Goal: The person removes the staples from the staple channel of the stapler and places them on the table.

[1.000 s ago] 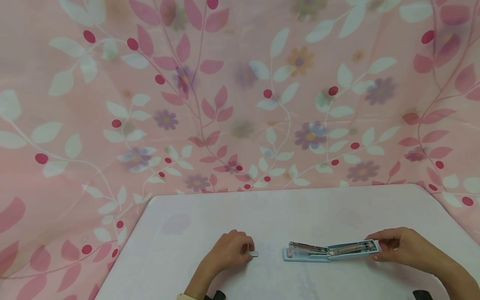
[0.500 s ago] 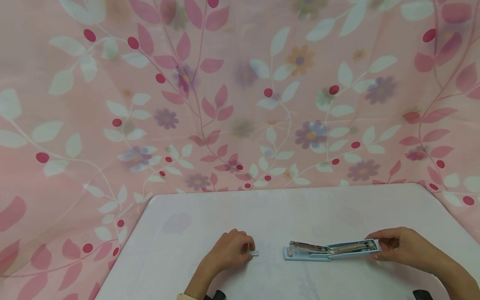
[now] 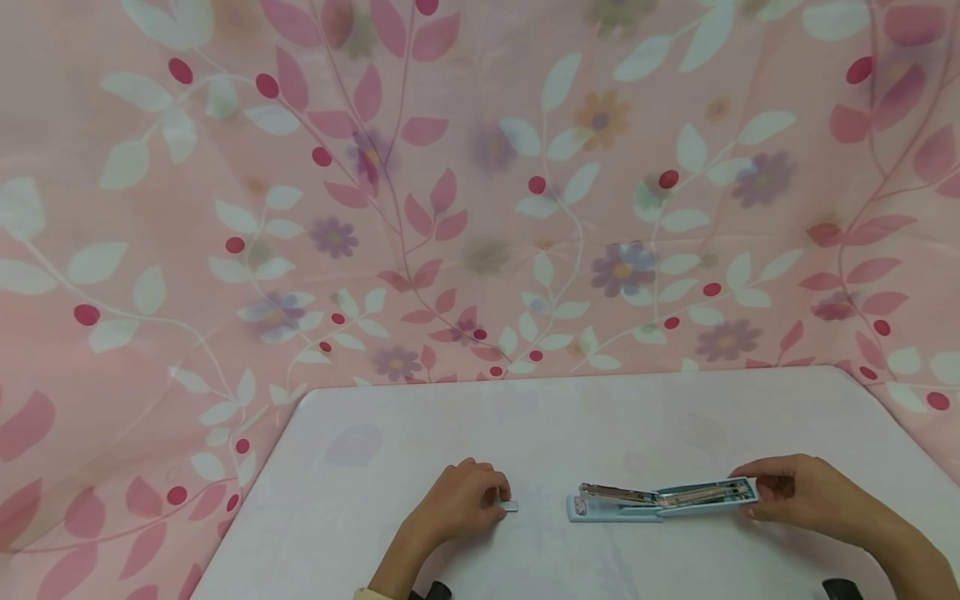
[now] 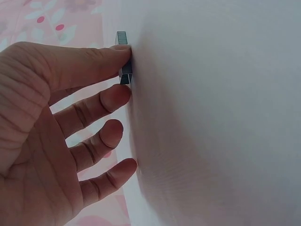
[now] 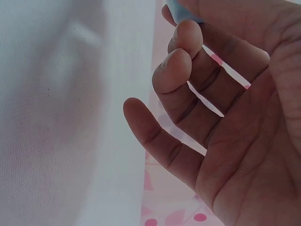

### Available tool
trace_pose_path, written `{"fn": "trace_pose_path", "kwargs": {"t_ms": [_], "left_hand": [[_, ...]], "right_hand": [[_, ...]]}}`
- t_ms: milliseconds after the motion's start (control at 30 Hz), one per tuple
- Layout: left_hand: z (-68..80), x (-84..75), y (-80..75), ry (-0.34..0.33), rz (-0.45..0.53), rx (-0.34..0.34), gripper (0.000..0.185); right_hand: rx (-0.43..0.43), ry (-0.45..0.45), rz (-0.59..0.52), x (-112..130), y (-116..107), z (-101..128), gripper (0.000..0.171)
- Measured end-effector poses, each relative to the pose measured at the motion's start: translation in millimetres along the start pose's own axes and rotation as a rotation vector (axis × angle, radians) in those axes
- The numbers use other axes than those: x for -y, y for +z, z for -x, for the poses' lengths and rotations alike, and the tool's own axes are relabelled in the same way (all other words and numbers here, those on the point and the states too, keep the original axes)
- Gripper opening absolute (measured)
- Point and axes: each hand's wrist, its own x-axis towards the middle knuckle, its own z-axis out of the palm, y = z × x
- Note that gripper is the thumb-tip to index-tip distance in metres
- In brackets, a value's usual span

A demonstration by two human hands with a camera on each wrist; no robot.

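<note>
My left hand (image 3: 467, 502) pinches a small strip of staples (image 4: 122, 37) between thumb and fingers, low over the white table. In the left wrist view the strip stands on end, its hollow channel showing at the lower end. To the right, a light blue stapler (image 3: 615, 509) lies opened out, its metal magazine raised at a slant and its top cover swung back. My right hand (image 3: 802, 493) grips the far end of that cover between thumb and fingers. Only a blue corner of the stapler (image 5: 181, 12) shows in the right wrist view; the other fingers are loosely bent.
The white tabletop (image 3: 570, 433) has rounded far corners. Behind and beside it hangs a pink cloth (image 3: 480, 208) printed with leaves and flowers. Dark objects (image 3: 438, 591) show at the bottom edge, near each wrist.
</note>
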Motion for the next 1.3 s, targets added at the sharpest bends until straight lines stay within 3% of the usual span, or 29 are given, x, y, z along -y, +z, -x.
{"fn": "trace_pose_path", "kwargs": {"t_ms": [600, 867, 967, 1133, 1300], "left_hand": [[4.1, 0.6, -3.3, 0.003, 0.03, -0.002, 0.013], [10.9, 6.7, -13.7, 0.009, 0.049, -0.057, 0.01], [16.5, 10.5, -17.4, -0.003, 0.004, -0.119, 0.013], [26.0, 17.6, -22.1, -0.031, -0.174, -0.251, 0.03], [36.2, 24.9, -26.0, -0.082, -0.257, -0.278, 0.04]], "right_hand": [[-0.016, -0.065, 0.025, -6.8, 0.3, 1.4, 0.039], [-0.088, -0.073, 0.088, 0.3, -3.0, 3.5, 0.042], [-0.149, -0.054, 0.15, 3.9, -3.7, 4.0, 0.043], [-0.304, -0.076, 0.27, 5.7, -3.8, 4.4, 0.04], [-0.401, -0.116, 0.281, 3.2, -5.0, 4.5, 0.046]]}}
